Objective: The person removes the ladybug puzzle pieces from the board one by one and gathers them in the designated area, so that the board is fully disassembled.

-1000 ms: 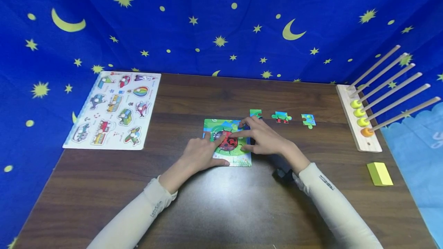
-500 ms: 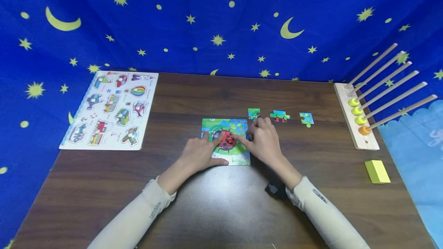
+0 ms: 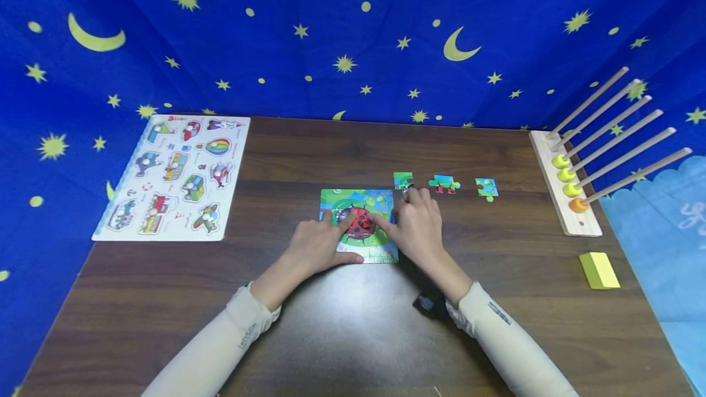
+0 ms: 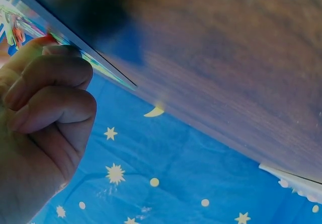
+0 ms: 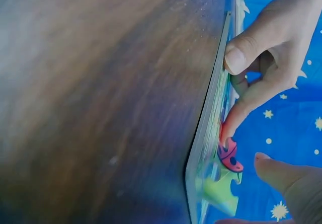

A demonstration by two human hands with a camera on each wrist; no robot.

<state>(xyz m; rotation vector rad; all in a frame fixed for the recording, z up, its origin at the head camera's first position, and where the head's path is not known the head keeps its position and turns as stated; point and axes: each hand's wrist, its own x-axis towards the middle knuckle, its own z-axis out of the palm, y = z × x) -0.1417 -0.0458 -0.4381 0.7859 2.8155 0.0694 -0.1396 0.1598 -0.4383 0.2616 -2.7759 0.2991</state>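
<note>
A ladybug jigsaw puzzle board (image 3: 383, 256) lies at the middle of the table. My left hand (image 3: 311, 242) rests at its left side; the index finger presses on the ladybug and the thumb lies along the near edge. The left wrist view shows its other fingers bent. In the right wrist view, a red puzzle piece (image 5: 230, 156) stands tilted above the board, touched by the left index fingertip. Below it, a green piece (image 5: 220, 191) is also raised. At the board's right side is my right hand (image 3: 419, 222), thumb extended towards the ladybug, apart from the tilted piece, fingers bent.
Behind the right hand lie three loose jigsaw pieces: one green (image 3: 402, 180), one with red (image 3: 444, 184), one blue and green (image 3: 487, 188). A vehicle peg puzzle (image 3: 182, 207) is at far left. A peg rack with beads (image 3: 584, 225) and a yellow block (image 3: 600, 271) stand right.
My right hand's fingers have drawn back from over the board to its right edge and bent, with the thumb now pointing at the ladybug. The left hand has stayed in place.
</note>
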